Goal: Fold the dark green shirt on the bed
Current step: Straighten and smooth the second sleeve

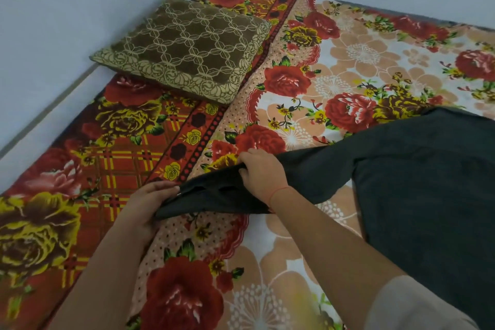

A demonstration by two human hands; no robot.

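The dark green shirt (pixel 417 195) lies spread on the right side of the bed, its body running off the right and lower edges of the view. One long sleeve stretches out to the left across the flowered blanket. My left hand (pixel 150 203) grips the cuff end of that sleeve, fingers curled under the cloth. My right hand (pixel 263 173) pinches the sleeve's upper edge a little further along, with a red thread around the wrist. The sleeve is lifted slightly off the blanket between both hands.
A flowered red, peach and white blanket (pixel 294 83) covers the bed. A brown patterned cushion (pixel 184 48) rests at the upper left. The bed's left edge meets a pale floor (pixel 40 35) and a wall runs behind the far side.
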